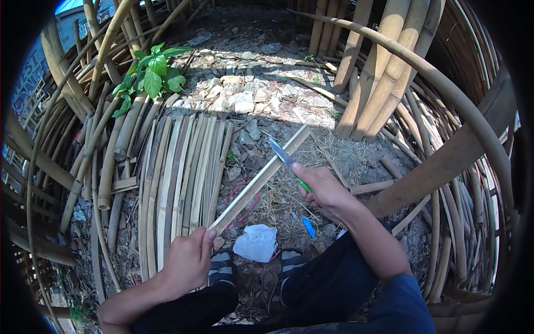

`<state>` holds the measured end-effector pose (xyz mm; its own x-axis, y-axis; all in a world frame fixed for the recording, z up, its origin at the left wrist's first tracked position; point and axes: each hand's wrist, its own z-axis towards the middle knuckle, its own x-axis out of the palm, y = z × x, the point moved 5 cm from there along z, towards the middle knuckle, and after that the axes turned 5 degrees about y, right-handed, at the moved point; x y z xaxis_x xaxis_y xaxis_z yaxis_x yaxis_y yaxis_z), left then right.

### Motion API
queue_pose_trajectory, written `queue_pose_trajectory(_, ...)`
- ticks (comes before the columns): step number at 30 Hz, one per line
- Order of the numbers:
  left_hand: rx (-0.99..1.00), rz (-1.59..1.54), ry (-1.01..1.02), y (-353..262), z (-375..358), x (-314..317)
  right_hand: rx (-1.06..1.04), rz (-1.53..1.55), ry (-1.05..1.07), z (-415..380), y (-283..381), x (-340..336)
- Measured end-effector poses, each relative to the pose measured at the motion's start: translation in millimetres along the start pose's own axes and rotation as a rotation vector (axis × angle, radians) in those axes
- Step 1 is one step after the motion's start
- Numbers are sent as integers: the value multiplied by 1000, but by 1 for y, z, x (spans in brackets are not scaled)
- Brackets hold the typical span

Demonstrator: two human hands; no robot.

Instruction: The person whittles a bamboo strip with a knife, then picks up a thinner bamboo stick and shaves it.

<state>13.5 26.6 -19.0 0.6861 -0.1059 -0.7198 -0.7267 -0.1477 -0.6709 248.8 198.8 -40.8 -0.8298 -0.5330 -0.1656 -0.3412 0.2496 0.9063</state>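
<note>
One bamboo strip (260, 180), clamped in the left hand (186, 261), is held beyond the white plastic (256, 243); beyond and right of that plastic, a green-handled knife (284, 156) is clenched by the right hand (322, 189).

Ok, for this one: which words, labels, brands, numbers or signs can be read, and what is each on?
Blue-and-white printed banner at the far left: large letters, perhaps "ST" in part; the rest is too warped and covered to read.
Green-handled metal knife: no legible marking.
Crumpled white plastic piece on the ground: no legible text.
Nothing else shows readable writing.
</note>
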Motion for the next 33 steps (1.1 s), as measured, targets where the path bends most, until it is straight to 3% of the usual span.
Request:
queue_pose_trajectory(2,24,13,-5,-2,1,0,-25,-73,228,-10,-4,37)
queue_pose_trajectory(5,48,60,2,-5,0,0,-86,-60,291,-3,-9,48)
queue_pose_trajectory(20,27,14,-3,-6,-2,-4,-136,-164,127,4,0,17)
queue_pose_trajectory(33,30,11,-13,-6,-3,-2,-100,-152,110,12,-2,0)
